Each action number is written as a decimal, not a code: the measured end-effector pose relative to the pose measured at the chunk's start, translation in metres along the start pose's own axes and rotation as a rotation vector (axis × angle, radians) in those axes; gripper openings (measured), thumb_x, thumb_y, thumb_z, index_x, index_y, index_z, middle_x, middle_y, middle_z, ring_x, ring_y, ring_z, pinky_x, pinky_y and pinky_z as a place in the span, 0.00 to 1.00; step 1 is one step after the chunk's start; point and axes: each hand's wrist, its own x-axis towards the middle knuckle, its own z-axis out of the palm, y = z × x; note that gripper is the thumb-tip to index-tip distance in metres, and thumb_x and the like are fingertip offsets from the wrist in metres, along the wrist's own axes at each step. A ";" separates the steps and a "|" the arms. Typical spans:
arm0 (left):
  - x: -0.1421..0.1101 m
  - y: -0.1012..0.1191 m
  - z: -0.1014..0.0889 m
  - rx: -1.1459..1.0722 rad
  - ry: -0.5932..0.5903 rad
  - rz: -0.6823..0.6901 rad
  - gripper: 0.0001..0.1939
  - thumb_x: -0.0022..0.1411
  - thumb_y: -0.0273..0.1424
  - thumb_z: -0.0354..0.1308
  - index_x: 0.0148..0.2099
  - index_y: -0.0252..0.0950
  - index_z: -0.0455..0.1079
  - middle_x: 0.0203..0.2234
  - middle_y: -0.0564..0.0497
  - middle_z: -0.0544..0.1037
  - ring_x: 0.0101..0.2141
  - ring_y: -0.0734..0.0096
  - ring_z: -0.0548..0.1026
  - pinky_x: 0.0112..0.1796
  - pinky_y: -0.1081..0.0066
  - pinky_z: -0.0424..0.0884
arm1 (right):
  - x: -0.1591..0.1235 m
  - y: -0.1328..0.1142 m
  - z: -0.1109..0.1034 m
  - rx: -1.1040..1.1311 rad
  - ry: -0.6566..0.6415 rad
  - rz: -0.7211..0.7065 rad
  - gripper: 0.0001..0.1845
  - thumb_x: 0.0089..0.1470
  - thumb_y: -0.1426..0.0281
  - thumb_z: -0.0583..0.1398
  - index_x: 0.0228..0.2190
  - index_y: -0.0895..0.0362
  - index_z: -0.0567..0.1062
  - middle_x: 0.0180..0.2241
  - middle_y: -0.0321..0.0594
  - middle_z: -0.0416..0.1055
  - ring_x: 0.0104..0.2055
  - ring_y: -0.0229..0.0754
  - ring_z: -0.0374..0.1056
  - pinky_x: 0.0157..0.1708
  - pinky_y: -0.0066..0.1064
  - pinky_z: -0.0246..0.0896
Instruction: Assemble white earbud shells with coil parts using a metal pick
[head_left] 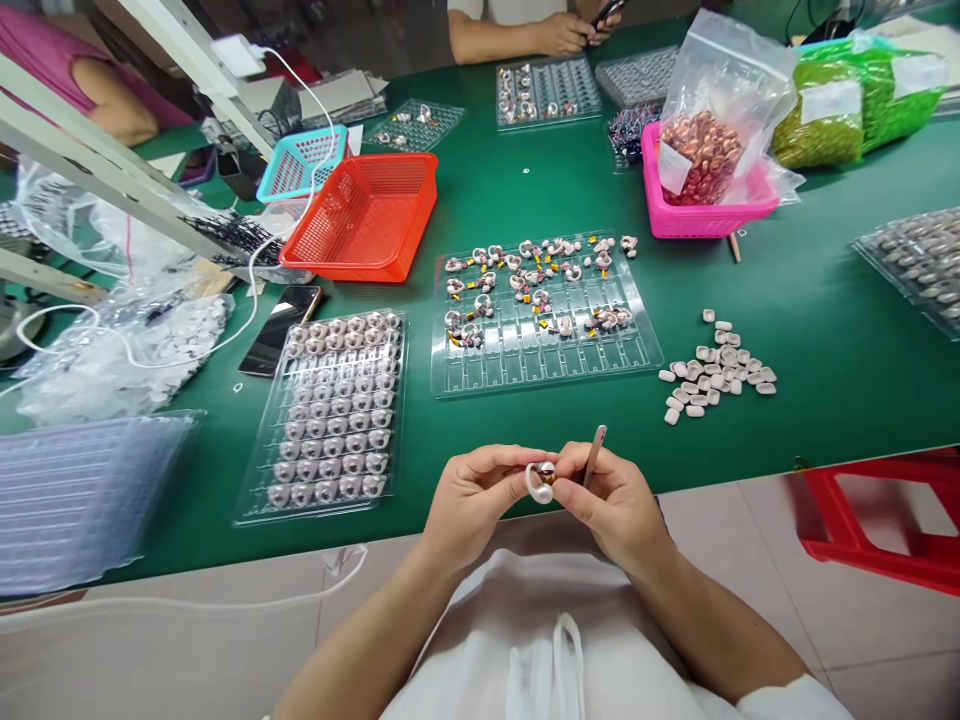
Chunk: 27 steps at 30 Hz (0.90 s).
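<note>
My left hand [474,498] is closed, pinching a small white curved earphone [540,490] at the table's front edge. My right hand [611,500] is closed on the other side of the same earphone; a pair of tweezers [595,455] sticks up from its fingers. Something yellow shows on the earphone, partly hidden by the fingertips. Beyond the hands lies a clear plastic tray [495,378] with several white earphone parts with yellow tabs in its far rows. To the right is a loose pile of small white caps [720,375].
On the left, a tray of round silvery parts [330,430] lies near a phone [279,330] and stacked clear trays [82,500]. Behind are a red basket [360,265] and a pink basket [709,222] holding a bag of copper-coloured pieces. Another person's hands [566,35] hold a phone across the table.
</note>
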 end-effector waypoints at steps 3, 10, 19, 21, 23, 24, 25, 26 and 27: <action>0.000 0.000 0.001 -0.010 0.011 0.006 0.06 0.53 0.27 0.70 0.35 0.41 0.82 0.34 0.49 0.83 0.36 0.73 0.81 0.37 0.79 0.78 | 0.000 0.003 0.001 0.030 -0.009 -0.003 0.04 0.60 0.68 0.64 0.35 0.55 0.73 0.31 0.36 0.65 0.32 0.34 0.59 0.33 0.28 0.55; -0.004 0.001 0.003 -0.031 0.016 0.022 0.07 0.51 0.25 0.71 0.34 0.41 0.82 0.33 0.48 0.83 0.35 0.73 0.80 0.38 0.75 0.79 | 0.000 0.007 0.003 0.079 -0.004 -0.027 0.03 0.60 0.70 0.64 0.36 0.56 0.74 0.31 0.36 0.65 0.29 0.33 0.56 0.30 0.27 0.51; -0.002 0.005 0.008 -0.044 0.040 0.060 0.08 0.46 0.24 0.73 0.31 0.40 0.82 0.30 0.48 0.82 0.33 0.73 0.80 0.36 0.76 0.79 | 0.004 0.005 0.010 0.190 0.014 0.058 0.12 0.57 0.65 0.66 0.32 0.58 0.70 0.27 0.35 0.59 0.24 0.30 0.51 0.22 0.25 0.45; -0.003 0.004 0.007 -0.035 0.030 0.072 0.08 0.47 0.24 0.73 0.32 0.40 0.82 0.30 0.48 0.82 0.33 0.73 0.79 0.36 0.75 0.79 | 0.005 0.004 0.012 0.198 0.030 0.083 0.15 0.55 0.63 0.68 0.31 0.58 0.69 0.26 0.35 0.60 0.23 0.30 0.50 0.21 0.25 0.44; -0.003 0.003 0.006 -0.034 0.017 0.078 0.08 0.48 0.24 0.72 0.33 0.40 0.82 0.30 0.47 0.82 0.33 0.73 0.79 0.36 0.75 0.79 | 0.005 0.003 0.012 0.212 0.043 0.110 0.18 0.52 0.62 0.69 0.31 0.58 0.67 0.27 0.34 0.60 0.23 0.29 0.50 0.21 0.24 0.44; -0.004 0.003 0.006 -0.038 0.007 0.077 0.08 0.48 0.25 0.72 0.33 0.40 0.82 0.31 0.47 0.82 0.33 0.72 0.80 0.35 0.75 0.79 | 0.005 0.002 0.012 0.218 0.046 0.120 0.20 0.51 0.62 0.70 0.32 0.58 0.66 0.27 0.34 0.61 0.23 0.29 0.50 0.21 0.23 0.45; -0.005 0.004 0.006 -0.042 -0.004 0.072 0.08 0.49 0.25 0.72 0.34 0.39 0.82 0.31 0.47 0.82 0.33 0.72 0.80 0.35 0.74 0.80 | 0.005 0.002 0.012 0.223 0.046 0.127 0.20 0.50 0.62 0.70 0.32 0.57 0.65 0.27 0.34 0.61 0.23 0.29 0.50 0.21 0.23 0.45; -0.006 0.004 0.006 -0.045 -0.015 0.059 0.07 0.50 0.25 0.71 0.34 0.39 0.82 0.31 0.47 0.82 0.33 0.72 0.80 0.35 0.75 0.80 | 0.004 0.001 0.012 0.222 0.036 0.130 0.20 0.50 0.63 0.71 0.33 0.57 0.65 0.28 0.34 0.61 0.24 0.29 0.51 0.22 0.23 0.46; -0.007 0.005 0.006 -0.046 -0.024 0.036 0.07 0.51 0.25 0.70 0.35 0.39 0.82 0.31 0.47 0.82 0.33 0.72 0.80 0.36 0.75 0.80 | 0.004 0.001 0.011 0.216 0.022 0.129 0.20 0.51 0.63 0.70 0.33 0.57 0.66 0.28 0.34 0.61 0.25 0.30 0.52 0.23 0.22 0.47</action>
